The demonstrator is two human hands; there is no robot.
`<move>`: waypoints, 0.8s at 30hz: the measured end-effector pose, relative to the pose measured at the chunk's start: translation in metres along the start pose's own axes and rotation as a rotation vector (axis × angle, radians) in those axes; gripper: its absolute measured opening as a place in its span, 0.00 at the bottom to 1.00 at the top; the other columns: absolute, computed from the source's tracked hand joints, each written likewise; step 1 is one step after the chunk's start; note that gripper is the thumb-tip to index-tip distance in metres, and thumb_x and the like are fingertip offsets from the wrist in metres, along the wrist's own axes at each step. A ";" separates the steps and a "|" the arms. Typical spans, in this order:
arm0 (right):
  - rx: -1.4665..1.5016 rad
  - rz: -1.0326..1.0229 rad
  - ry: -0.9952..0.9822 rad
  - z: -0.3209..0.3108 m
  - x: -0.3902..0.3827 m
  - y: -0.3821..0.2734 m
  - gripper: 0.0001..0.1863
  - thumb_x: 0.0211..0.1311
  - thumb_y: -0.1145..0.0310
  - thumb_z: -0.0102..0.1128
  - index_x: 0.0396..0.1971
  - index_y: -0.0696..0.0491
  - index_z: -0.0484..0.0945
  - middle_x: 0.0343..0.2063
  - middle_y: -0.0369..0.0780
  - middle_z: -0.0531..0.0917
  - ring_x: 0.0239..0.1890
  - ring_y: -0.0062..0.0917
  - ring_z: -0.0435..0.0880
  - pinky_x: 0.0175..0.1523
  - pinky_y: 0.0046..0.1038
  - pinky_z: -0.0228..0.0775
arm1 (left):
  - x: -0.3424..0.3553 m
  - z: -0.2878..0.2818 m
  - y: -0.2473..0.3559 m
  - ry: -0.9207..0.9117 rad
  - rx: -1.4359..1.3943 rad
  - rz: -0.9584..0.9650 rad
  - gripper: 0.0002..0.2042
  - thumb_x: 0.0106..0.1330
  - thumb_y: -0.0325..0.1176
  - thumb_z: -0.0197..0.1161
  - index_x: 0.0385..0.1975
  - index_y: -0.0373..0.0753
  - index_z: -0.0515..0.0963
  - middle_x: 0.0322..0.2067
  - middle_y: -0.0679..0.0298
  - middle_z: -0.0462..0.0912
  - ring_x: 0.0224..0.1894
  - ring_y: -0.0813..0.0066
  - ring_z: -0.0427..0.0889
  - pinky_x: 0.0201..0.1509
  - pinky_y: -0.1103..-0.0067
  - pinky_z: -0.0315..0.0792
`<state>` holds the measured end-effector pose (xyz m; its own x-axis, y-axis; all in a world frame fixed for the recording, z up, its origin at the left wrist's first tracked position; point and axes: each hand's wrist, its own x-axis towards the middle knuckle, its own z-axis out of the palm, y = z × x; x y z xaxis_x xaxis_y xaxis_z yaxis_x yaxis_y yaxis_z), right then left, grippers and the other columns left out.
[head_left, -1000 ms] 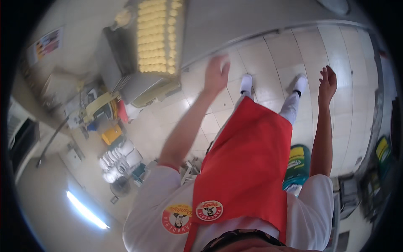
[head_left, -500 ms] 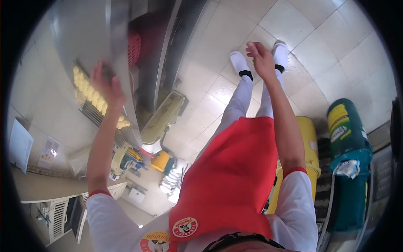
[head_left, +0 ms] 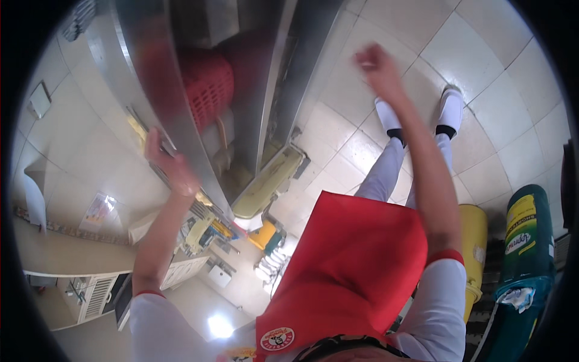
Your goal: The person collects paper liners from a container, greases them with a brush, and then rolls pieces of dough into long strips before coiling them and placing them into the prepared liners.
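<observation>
My left hand (head_left: 172,166) is over the edge of a metal work table, beside a tray with pale yellow dough pieces (head_left: 137,128). Its fingers are stretched and apart, and I make out nothing held in them. Whether they touch the tray is unclear. The dough pieces show only as a thin strip, mostly hidden by the hand and the table edge. My right hand (head_left: 377,65) hangs in the air over the tiled floor, well away from the table. Motion smears its fingers, which look bent.
Below the metal table top (head_left: 181,99) a red perforated crate (head_left: 211,90) stands on a shelf. A yellow bin (head_left: 476,253) and a green drum (head_left: 523,241) stand at my right. Pale tiles (head_left: 338,130) cover the floor. White cabinets (head_left: 96,298) are at far left.
The view has tilted, so the dough tray now appears nearly edge-on and more of the red crate shows. My left hand sits lower beside the table edge. My right hand's fingers look more bent.
</observation>
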<state>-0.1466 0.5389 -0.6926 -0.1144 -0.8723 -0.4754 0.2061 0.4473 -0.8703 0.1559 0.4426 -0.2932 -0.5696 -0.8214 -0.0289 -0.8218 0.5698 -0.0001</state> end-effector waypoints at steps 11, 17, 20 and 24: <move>-0.208 0.099 0.119 0.224 0.153 -0.206 0.34 0.55 0.52 0.73 0.56 0.60 0.77 0.47 0.52 0.86 0.53 0.45 0.85 0.57 0.39 0.77 | 0.018 -0.017 0.006 0.002 -0.032 -0.027 0.37 0.76 0.55 0.51 0.67 0.23 0.63 0.66 0.42 0.59 0.69 0.46 0.61 0.74 0.59 0.56; 0.056 0.230 0.122 0.179 0.070 -0.173 0.30 0.57 0.55 0.71 0.56 0.58 0.78 0.43 0.52 0.88 0.51 0.43 0.87 0.54 0.38 0.78 | 0.023 -0.028 0.011 0.091 -0.020 0.000 0.34 0.72 0.54 0.57 0.69 0.33 0.66 0.65 0.45 0.66 0.66 0.44 0.65 0.68 0.52 0.56; 0.003 0.051 0.244 0.131 -0.018 -0.158 0.16 0.60 0.63 0.65 0.40 0.61 0.83 0.21 0.39 0.82 0.23 0.20 0.77 0.28 0.29 0.69 | 0.021 -0.032 0.015 0.137 -0.053 -0.001 0.34 0.72 0.55 0.57 0.69 0.36 0.65 0.65 0.47 0.67 0.65 0.44 0.66 0.67 0.51 0.57; -0.015 0.350 0.159 0.013 -0.149 -0.164 0.10 0.55 0.68 0.67 0.27 0.61 0.80 0.22 0.41 0.82 0.24 0.23 0.80 0.29 0.29 0.72 | 0.002 -0.037 0.019 0.108 -0.020 -0.057 0.33 0.72 0.56 0.56 0.69 0.40 0.66 0.65 0.49 0.68 0.66 0.45 0.66 0.67 0.50 0.57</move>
<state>-0.1510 0.5929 -0.4774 -0.1893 -0.6255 -0.7569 0.2454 0.7162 -0.6533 0.1385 0.4514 -0.2559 -0.5196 -0.8508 0.0787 -0.8524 0.5225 0.0215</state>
